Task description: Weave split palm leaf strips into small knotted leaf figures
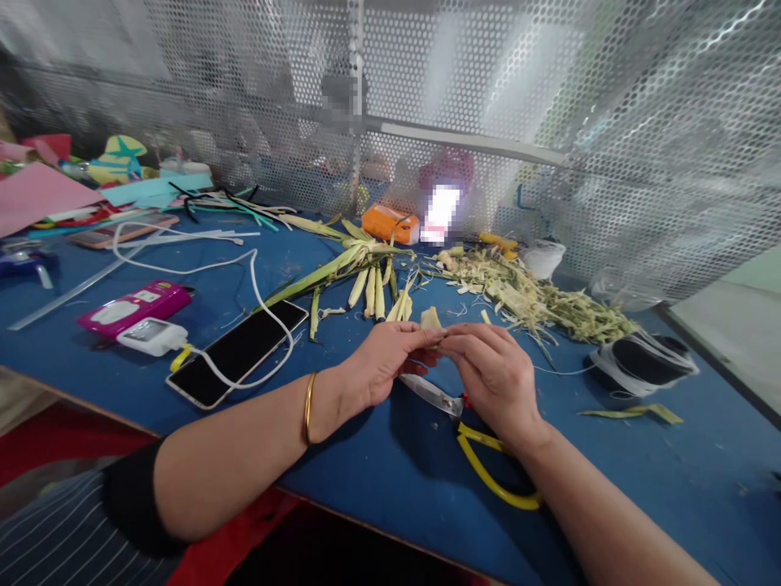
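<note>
My left hand [390, 358] and my right hand [491, 366] meet over the table, fingertips pinched together on a small pale piece of corn husk [430, 318]. Most of the piece is hidden by the fingers. Beneath them lies a pair of scissors with yellow handles [482, 476], its blades pointing away to the left. Just beyond the hands are several rolled husk strips [377, 291] and a bunch of long green-yellow husks [345, 264]. To the right, a spool of white thread [640, 362] has a strand running toward my right hand.
A heap of husk scraps [518, 289] spreads at the back right. On the left lie a black phone [237, 354], a magenta device [137, 309] and a white cable [256, 277]. An orange packet [390, 224] and a lit screen [440, 213] stand against the perforated metal partition [464, 98].
</note>
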Demonstrator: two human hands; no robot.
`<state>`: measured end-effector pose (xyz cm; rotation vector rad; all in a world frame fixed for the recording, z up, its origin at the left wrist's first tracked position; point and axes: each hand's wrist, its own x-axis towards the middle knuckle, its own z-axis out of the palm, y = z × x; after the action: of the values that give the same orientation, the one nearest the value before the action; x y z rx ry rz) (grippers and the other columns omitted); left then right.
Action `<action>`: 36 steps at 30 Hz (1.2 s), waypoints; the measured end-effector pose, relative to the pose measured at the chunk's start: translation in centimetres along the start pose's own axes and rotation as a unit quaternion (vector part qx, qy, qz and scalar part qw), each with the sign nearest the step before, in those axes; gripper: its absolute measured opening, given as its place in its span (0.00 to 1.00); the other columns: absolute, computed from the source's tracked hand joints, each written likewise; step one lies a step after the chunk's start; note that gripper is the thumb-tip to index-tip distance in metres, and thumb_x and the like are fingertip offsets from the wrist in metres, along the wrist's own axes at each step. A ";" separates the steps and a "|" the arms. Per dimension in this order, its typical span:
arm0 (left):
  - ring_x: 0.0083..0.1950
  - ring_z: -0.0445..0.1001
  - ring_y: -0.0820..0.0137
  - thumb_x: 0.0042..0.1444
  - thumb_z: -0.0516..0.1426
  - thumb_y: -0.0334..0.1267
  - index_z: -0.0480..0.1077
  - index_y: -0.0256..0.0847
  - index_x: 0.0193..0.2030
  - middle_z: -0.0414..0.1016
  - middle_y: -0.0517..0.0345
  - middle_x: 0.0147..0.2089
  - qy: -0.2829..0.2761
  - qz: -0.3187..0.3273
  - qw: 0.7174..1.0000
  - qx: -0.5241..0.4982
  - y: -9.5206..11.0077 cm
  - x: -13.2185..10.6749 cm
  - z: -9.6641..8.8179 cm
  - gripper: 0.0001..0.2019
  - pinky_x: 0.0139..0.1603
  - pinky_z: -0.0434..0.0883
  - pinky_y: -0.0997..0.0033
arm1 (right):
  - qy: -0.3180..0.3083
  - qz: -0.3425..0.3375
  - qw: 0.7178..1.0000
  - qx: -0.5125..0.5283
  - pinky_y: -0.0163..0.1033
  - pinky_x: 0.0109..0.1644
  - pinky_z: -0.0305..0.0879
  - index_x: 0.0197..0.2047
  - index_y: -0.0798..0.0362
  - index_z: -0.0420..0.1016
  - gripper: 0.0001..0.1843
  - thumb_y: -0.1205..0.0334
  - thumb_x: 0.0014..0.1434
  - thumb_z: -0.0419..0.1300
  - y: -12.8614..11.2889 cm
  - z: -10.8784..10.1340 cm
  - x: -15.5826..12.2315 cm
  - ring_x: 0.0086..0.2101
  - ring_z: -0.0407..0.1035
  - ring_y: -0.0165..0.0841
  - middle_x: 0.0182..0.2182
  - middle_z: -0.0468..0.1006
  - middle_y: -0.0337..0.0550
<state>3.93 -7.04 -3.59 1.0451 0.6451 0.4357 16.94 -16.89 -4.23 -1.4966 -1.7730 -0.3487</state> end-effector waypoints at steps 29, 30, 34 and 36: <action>0.23 0.68 0.77 0.50 0.60 0.37 0.72 0.38 0.21 0.72 0.59 0.22 0.002 0.048 0.997 0.067 0.3 -0.1 0.0 0.10 0.28 0.65 0.74 | 0.012 0.071 0.997 0.021 0.40 0.42 0.65 0.38 0.49 0.73 0.07 0.68 0.64 0.55 0.0 0.2 0.1 0.37 0.71 0.34 0.35 0.78 0.41; 0.23 0.68 0.77 0.50 0.59 0.37 0.72 0.38 0.20 0.72 0.59 0.21 0.001 0.044 0.997 0.064 0.3 -0.1 0.0 0.10 0.28 0.65 0.74 | 0.015 0.066 0.997 0.022 0.40 0.42 0.65 0.38 0.49 0.73 0.07 0.68 0.64 0.55 0.0 0.2 0.1 0.37 0.71 0.34 0.35 0.78 0.41; 0.23 0.68 0.77 0.49 0.60 0.38 0.72 0.38 0.20 0.72 0.59 0.21 -0.007 0.039 0.997 0.066 0.7 -0.2 -0.1 0.10 0.28 0.64 0.74 | 0.039 0.066 0.996 0.040 0.39 0.40 0.66 0.37 0.48 0.74 0.06 0.68 0.64 0.56 -0.1 0.2 0.1 0.35 0.72 0.33 0.33 0.78 0.40; 0.25 0.69 0.76 0.48 0.61 0.38 0.73 0.38 0.21 0.73 0.58 0.23 -0.011 0.040 0.997 0.066 0.7 -0.2 -0.1 0.09 0.29 0.64 0.73 | 0.041 0.064 0.996 0.042 0.40 0.40 0.67 0.37 0.48 0.74 0.06 0.67 0.64 0.56 0.0 0.2 0.0 0.35 0.72 0.33 0.33 0.78 0.40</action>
<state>3.71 -6.82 -2.91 1.2025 0.6195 0.4564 16.90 -16.74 -4.31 -1.5060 -1.5997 -0.2655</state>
